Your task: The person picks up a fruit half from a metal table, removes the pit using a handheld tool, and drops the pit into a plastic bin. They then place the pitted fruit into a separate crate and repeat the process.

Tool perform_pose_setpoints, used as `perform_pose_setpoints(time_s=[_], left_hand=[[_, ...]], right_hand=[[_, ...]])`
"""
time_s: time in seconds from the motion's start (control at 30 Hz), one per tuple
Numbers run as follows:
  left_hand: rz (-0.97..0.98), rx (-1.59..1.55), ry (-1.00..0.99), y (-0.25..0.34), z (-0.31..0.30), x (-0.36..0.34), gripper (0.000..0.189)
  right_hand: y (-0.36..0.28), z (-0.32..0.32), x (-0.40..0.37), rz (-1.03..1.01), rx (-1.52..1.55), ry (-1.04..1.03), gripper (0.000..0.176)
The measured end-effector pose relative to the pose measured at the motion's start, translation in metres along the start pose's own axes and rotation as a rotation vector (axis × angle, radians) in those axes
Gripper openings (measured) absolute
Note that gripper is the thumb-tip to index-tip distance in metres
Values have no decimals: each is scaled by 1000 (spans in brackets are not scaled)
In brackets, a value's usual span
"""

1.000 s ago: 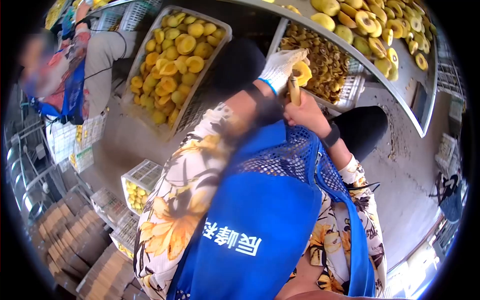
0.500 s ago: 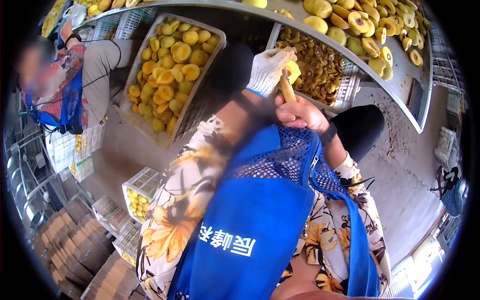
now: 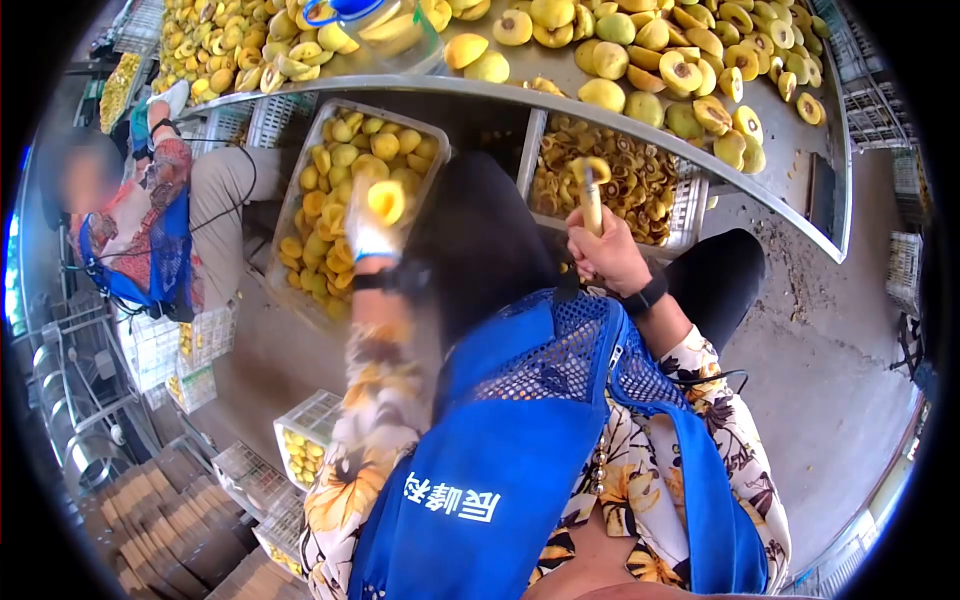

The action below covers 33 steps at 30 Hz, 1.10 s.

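My left hand (image 3: 372,238), in a white knitted glove and smeared by motion, is over the crate of fruit halves on the left. A yellow peach half (image 3: 386,203) with its hollow facing up is at its fingers. In my right hand (image 3: 612,254) is a pitting tool (image 3: 592,208) with a pale handle and a metal shaft, gripped upright in a closed fist. A brownish cut piece (image 3: 590,169) of fruit or pit sits at the tool's tip. Behind it, a crate of brown pit pieces (image 3: 640,165) stands under the table edge.
A metal table (image 3: 480,90) spans the top, bearing many halved peaches (image 3: 680,75) and a clear jug with a blue handle (image 3: 395,35). The plastic crate (image 3: 300,180) holds pitted halves. To the left sits another person (image 3: 140,220). More crates (image 3: 305,430) stand on the floor.
My left hand has moved from the tool to the left, over the crate, with a peach half. My right hand stays near its place, with a brownish piece now showing at the tool's tip.
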State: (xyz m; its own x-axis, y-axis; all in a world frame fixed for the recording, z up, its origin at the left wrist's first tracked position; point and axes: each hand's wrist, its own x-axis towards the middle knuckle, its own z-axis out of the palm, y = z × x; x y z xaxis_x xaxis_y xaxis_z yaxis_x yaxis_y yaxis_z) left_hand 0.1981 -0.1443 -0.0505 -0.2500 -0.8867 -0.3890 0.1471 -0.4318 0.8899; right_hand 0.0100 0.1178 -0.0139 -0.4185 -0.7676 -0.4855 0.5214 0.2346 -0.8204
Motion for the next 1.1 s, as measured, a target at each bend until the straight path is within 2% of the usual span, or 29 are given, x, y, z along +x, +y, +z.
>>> perform_pose_setpoints(time_s=[0.03,0.07,0.13,0.2,0.27,0.3,0.33,0.4,0.47,0.53,0.6,0.63,0.73,0.77,0.8,0.83,0.87,0.93,1.0,1.03,1.1], left_hand=[[178,335,176,4,-29,12,39],[371,937,283,17,-46,14,38],[659,1183,371,49,-22,0,36],[911,1200,211,67,31,-11,38],[1252,1150,-62,76,88,3,38],[1219,1255,-96,76,118,5,35],[1186,1358,-133,76,149,9,34],[933,1710,-218,74,204,25,39],[668,1899,-292,66,242,49,46],[457,1920,-260,57,257,76,50],[374,1916,-250,59,264,82,52],[437,1892,-280,59,262,86,53],[680,1377,-225,53,243,74,52],[699,1149,-276,51,234,65,47],[337,715,-490,60,227,34,46],[135,354,-516,57,221,15,39],[67,209,-539,49,211,6,43],[-86,85,-680,49,200,-31,45],[-69,-40,-576,29,199,-48,48],[-64,-46,-588,26,199,-61,47],[-38,-50,-616,12,195,-66,42]], right_hand=[[10,-14,15,90,-326,84,13],[18,-24,20,154,-279,122,14],[29,-38,36,277,-195,187,17],[52,-39,40,231,-309,151,20],[55,-35,46,115,-451,123,22],[41,-29,41,170,-410,134,23],[31,-28,37,142,-414,130,21],[16,-27,29,90,-423,124,16],[0,-29,16,70,-447,117,16],[-2,-35,10,37,-458,130,15],[4,-35,5,-4,-452,159,15],[3,-36,-1,34,-413,173,20],[-2,-31,-4,-270,-692,346,28],[-10,-28,-5,-274,-597,340,34],[-20,-23,-6,-313,-632,353,33],[-29,-18,-5,-351,-670,361,32],[-39,-13,-5,-387,-711,368,31],[-58,-1,-4,-394,-755,347,28],[-67,8,-3,-375,-818,350,27],[-71,10,-6,-509,-888,318,26],[-72,11,-9,-516,-914,301,25]])
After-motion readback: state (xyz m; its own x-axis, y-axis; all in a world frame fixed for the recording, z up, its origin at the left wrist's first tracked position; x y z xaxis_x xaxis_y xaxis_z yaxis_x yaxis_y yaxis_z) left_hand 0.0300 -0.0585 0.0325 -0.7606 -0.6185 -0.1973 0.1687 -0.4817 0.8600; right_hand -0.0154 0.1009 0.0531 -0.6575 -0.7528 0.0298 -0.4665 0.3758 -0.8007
